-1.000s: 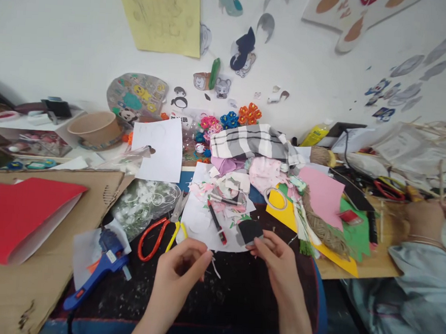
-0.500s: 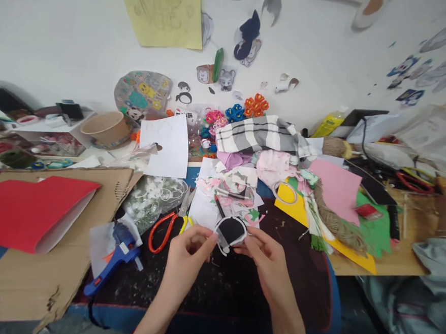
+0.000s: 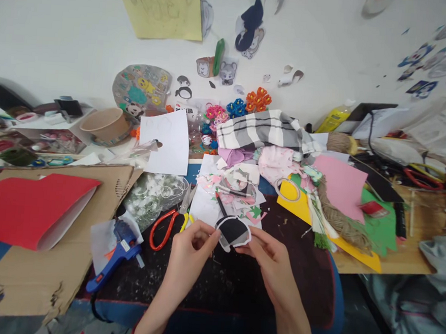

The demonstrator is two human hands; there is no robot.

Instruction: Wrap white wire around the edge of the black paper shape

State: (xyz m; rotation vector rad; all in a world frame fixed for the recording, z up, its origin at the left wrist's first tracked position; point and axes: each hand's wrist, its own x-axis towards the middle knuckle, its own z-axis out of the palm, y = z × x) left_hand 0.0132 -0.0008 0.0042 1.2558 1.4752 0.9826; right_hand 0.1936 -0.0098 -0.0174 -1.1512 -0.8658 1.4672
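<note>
Between my two hands is a small black-and-grey cutout with a white border (image 3: 234, 232), rounded in outline, held above the dark mat. My left hand (image 3: 193, 245) pinches its left edge between thumb and fingertips. On the opposite edge, the thumb and fingers of my right hand (image 3: 267, 251) close on it. Just beyond the cutout lies a heap of pink, white and green paper scraps (image 3: 240, 183) on white sheets, with a dark pencil-like stick (image 3: 220, 204) on top. Left of my left hand rest red-handled scissors (image 3: 162, 230), partly over a yellow-handled tool (image 3: 185, 221).
A blue glue gun (image 3: 119, 254) lies at the left beside cardboard (image 3: 20, 280) and a folded red sheet (image 3: 32, 209). Checked cloth (image 3: 263, 131) and a tape ring (image 3: 288, 190) are farther back. At the right edge sits another person, in grey clothing (image 3: 432, 283).
The cutout has turned slightly in my fingers, its face now tilted more. Both hands keep their pinch, and the view has shifted a little.
</note>
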